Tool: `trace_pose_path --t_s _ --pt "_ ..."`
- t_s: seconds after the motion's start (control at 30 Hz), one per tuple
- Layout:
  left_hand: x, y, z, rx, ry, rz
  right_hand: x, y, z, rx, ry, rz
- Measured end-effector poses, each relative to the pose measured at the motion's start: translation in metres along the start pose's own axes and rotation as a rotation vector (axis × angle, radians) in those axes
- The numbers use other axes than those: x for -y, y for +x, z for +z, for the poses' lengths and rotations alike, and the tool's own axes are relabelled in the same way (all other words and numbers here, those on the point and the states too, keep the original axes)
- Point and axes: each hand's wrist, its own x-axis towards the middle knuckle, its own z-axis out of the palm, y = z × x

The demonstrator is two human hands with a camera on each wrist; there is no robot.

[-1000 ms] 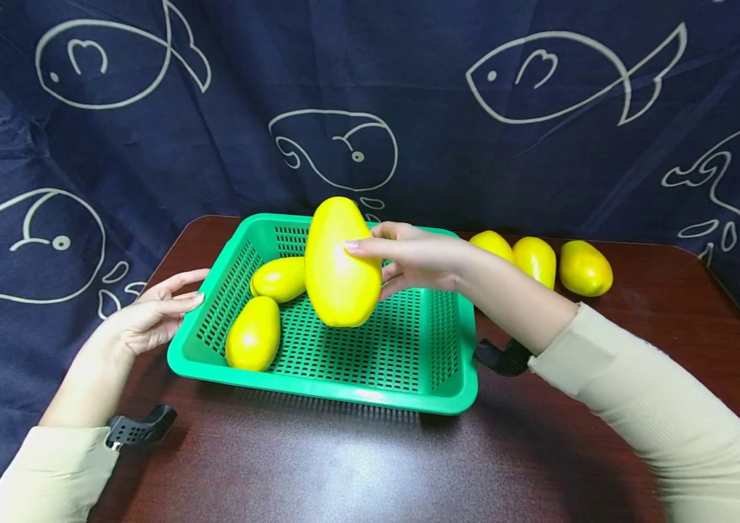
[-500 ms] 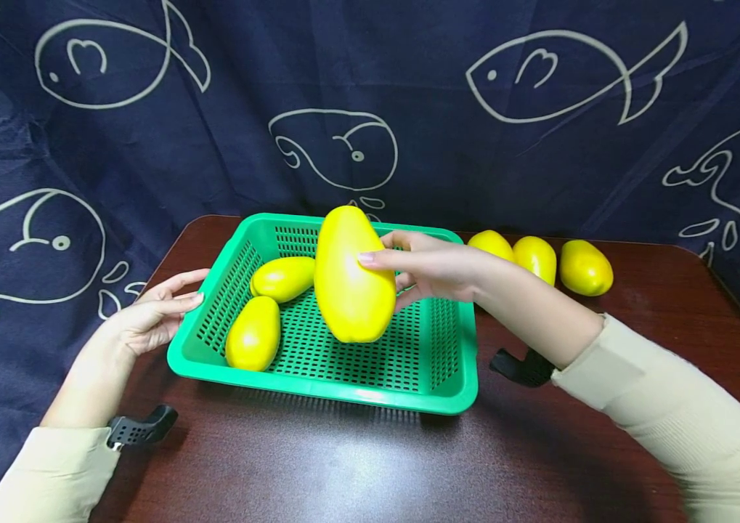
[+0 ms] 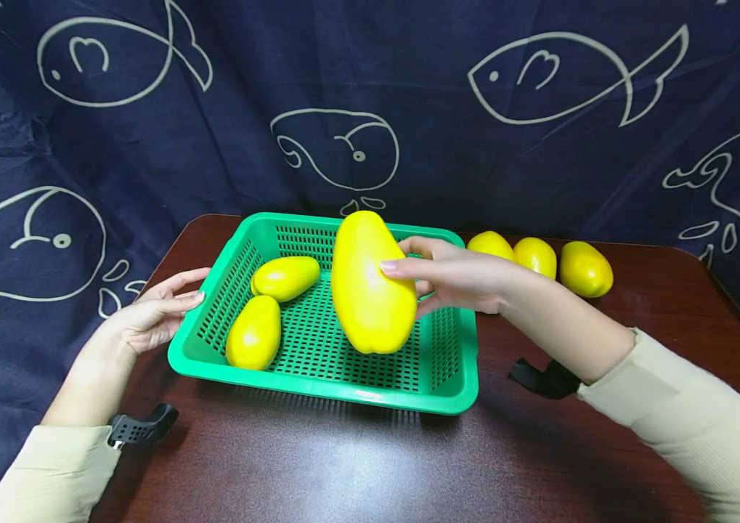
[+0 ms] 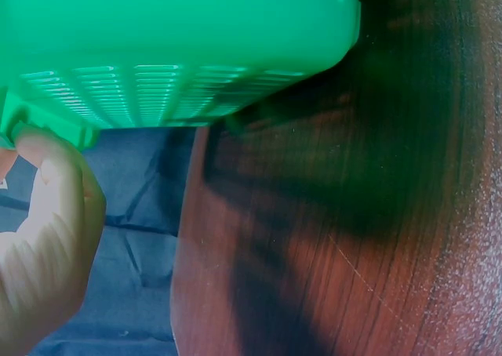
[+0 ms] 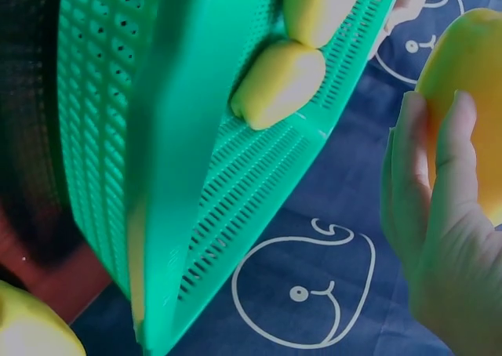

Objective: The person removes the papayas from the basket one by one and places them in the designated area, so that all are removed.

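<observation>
In the head view, my right hand (image 3: 457, 274) holds a yellow papaya (image 3: 372, 287) above the green plastic basket (image 3: 324, 391), thumb on the near side and fingers behind. The right wrist view shows the same papaya (image 5: 478, 97) and hand (image 5: 455, 223), away from the basket wall. My left hand (image 3: 150, 316) grips the basket's left rim, the thumb in front and the other fingers partly hidden behind it. Close up, the left wrist view has that hand (image 4: 55, 223) at the rim's edge. Two smaller-looking papayas, one upper (image 3: 286, 279) and one lower (image 3: 254, 333), lie in the basket's left part.
Three more yellow fruits stand at the table's back right: a left one (image 3: 491, 244), partly hidden by the right arm, a middle one (image 3: 535, 256) and a right one (image 3: 586, 269). The dark wood table (image 3: 265, 465) ends at a navy curtain (image 3: 435, 160) with fish drawings.
My right hand has moved right and slightly down with the papaya, uncovering more of the upper papaya in the basket. The left hand and basket stay where they were.
</observation>
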Motion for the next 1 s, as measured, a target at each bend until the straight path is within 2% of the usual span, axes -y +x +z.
trace_pose_path --t_s 0.6,1.0 --pt "-0.001 0.001 0.0 0.014 0.018 0.017 -0.008 -0.026 -0.02 0.006 -0.041 -0.016" --pt "-0.005 0.001 0.001 -0.026 0.023 0.003 -0.017 -0.047 -0.034 -0.024 -0.035 -0.008"
